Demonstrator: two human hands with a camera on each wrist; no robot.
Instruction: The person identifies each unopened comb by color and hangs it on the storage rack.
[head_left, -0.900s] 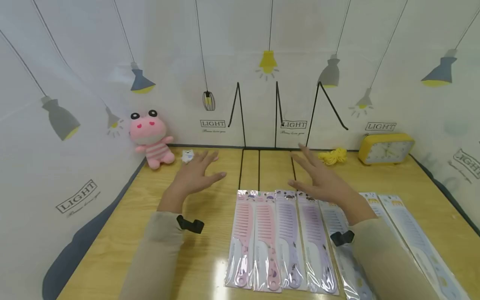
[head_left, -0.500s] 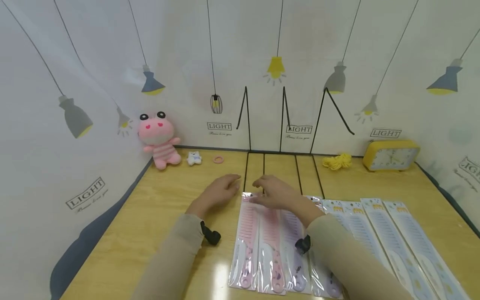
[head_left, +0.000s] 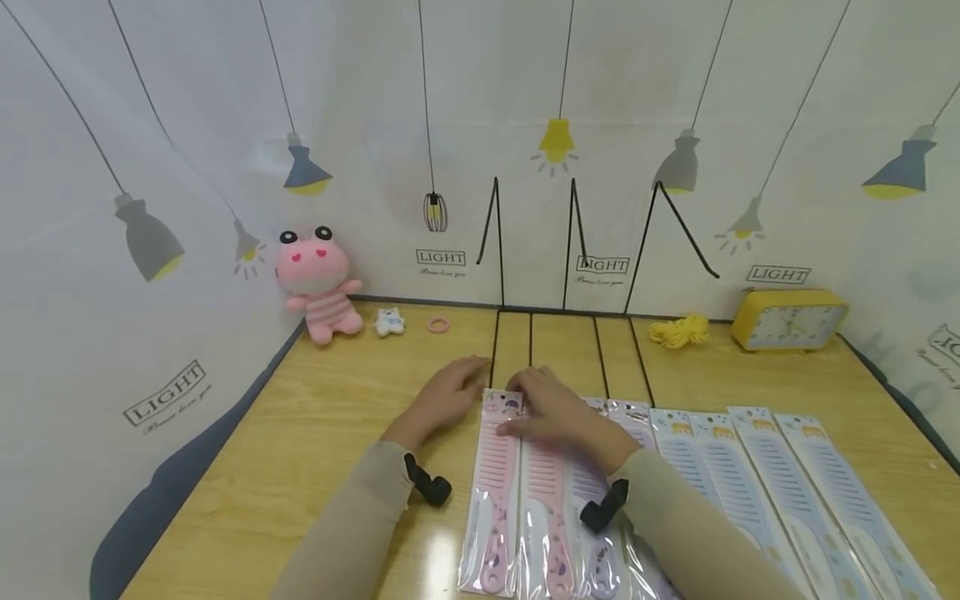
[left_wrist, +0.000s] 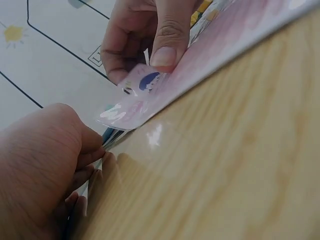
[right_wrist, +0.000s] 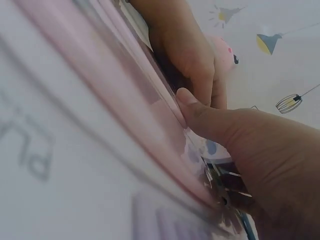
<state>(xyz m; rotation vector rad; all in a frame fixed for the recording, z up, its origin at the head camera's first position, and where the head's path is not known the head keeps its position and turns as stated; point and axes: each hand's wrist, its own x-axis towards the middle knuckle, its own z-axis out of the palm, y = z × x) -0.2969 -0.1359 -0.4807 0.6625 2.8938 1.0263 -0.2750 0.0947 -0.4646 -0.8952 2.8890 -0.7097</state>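
Both hands dropped from midair onto my leftmost pink comb pack (head_left: 495, 467) on the table (head_left: 300, 467), right hand (head_left: 551, 412) pinching its top edge, left hand (head_left: 446, 398) curled at its corner, open wood leftward.

The head view looks forward and down over the counter (head_left: 300, 467) toward the back wall. Both wrist views sit close, low at counter level. All three share the pink comb pack (head_left: 497, 467) (left_wrist: 210, 55) (right_wrist: 125, 130).
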